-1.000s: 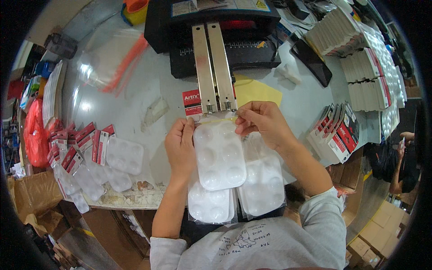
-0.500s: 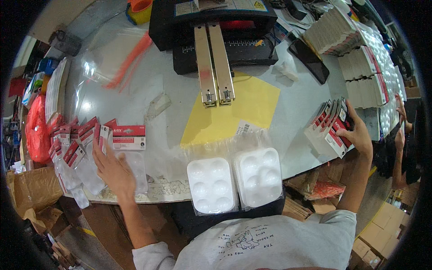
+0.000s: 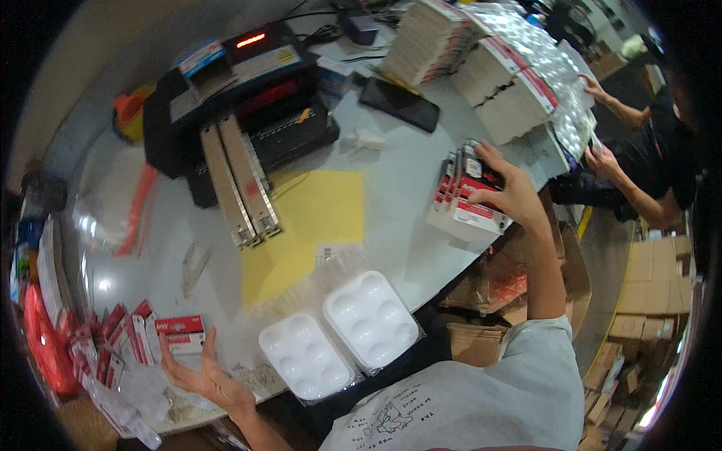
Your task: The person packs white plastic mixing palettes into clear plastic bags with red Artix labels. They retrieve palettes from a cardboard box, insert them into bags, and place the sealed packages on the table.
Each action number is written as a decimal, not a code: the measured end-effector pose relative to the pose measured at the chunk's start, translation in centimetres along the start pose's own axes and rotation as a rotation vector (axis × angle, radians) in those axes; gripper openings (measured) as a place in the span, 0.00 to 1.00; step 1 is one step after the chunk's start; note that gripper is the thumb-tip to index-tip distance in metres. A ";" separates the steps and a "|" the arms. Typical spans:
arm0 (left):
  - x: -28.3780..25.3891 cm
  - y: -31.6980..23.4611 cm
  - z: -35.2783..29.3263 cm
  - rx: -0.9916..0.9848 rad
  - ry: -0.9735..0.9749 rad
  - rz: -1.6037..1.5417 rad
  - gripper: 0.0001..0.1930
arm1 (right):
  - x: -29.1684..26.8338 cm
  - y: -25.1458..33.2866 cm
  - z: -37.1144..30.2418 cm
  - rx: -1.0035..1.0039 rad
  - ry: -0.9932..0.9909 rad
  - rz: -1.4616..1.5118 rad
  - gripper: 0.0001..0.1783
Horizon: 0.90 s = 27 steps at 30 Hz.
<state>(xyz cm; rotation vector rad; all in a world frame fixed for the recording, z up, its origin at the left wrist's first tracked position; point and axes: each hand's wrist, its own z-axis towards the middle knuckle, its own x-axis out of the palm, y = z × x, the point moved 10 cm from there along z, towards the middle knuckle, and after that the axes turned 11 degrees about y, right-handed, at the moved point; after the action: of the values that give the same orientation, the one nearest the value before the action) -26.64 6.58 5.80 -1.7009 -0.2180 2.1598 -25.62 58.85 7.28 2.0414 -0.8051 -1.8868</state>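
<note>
My right hand (image 3: pixel 517 197) is wrapped round a stack of red, white and black folded header cards (image 3: pixel 470 214) standing on the table's right side. My left hand (image 3: pixel 210 379) is open, palm turned up with fingers apart, beside a red-and-white header card (image 3: pixel 182 331) on a clear packet. Left of it lies a heap of similar carded packets (image 3: pixel 113 342), partly overlapping. Near the table edge in front of me, two white plastic paint palettes with round wells (image 3: pixel 304 357) (image 3: pixel 370 319) lie side by side in clear bags.
A black bag sealer (image 3: pixel 241 98) with two metal rails stands at the back, above a yellow sheet (image 3: pixel 323 210). A dark phone (image 3: pixel 398 104) and tall stacks of cards (image 3: pixel 496 94) lie at the back right. Beyond, another person's hands (image 3: pixel 602 158) are at work. A red bag (image 3: pixel 47 342) sits far left.
My view has turned to the right, shifting the table leftward. My left hand has come off the carded packets and its fingers have spread. The right hand still holds the header cards.
</note>
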 end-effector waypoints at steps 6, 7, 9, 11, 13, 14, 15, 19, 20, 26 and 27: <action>0.5 0.7 -0.5 -0.083 -0.061 -0.347 0.28 | 0.6 0.4 -1.0 -0.048 0.047 -0.274 0.57; 1.0 1.0 -0.6 -0.131 -0.057 -0.424 0.28 | 0.6 0.5 -1.0 -0.047 0.067 -0.288 0.58; 2.1 1.5 -0.9 -0.176 -0.056 -0.700 0.27 | 0.7 1.4 -0.9 -0.119 0.104 -0.281 0.61; 2.8 0.8 -0.7 -0.170 0.062 -0.621 0.24 | 0.6 0.9 -0.7 -0.053 0.119 -0.216 0.61; 2.7 -0.3 -0.9 -0.119 0.173 -0.456 0.18 | 1.0 1.0 -0.7 -0.050 0.140 -0.139 0.62; 2.3 -1.2 -1.1 -0.078 0.178 -0.357 0.15 | 1.1 0.1 -0.7 0.022 0.121 0.019 0.61; 2.9 -0.8 -1.4 -0.170 0.262 -0.378 0.10 | 0.9 0.8 -0.9 -0.042 0.092 -0.055 0.59; 4.2 -1.0 -2.3 -0.310 0.289 -0.536 0.04 | 1.5 0.2 -1.8 -0.030 0.016 0.048 0.50; 4.7 -1.0 -2.2 -0.327 0.279 -0.595 0.05 | 1.2 0.8 -2.2 -0.073 -0.030 0.054 0.48; 5.6 -3.2 -2.5 -0.411 0.333 -1.254 0.06 | 1.3 8.0 -3.3 -0.037 -0.059 0.438 0.32; 5.4 -4.4 -2.9 -0.420 0.372 -1.388 0.06 | 2.3 10.8 -3.4 -0.081 0.034 0.483 0.29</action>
<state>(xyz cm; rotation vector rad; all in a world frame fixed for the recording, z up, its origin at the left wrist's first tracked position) -24.06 12.40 1.70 -1.3440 -1.3254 0.7799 -24.77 48.14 11.51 1.6368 -1.0776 -1.5802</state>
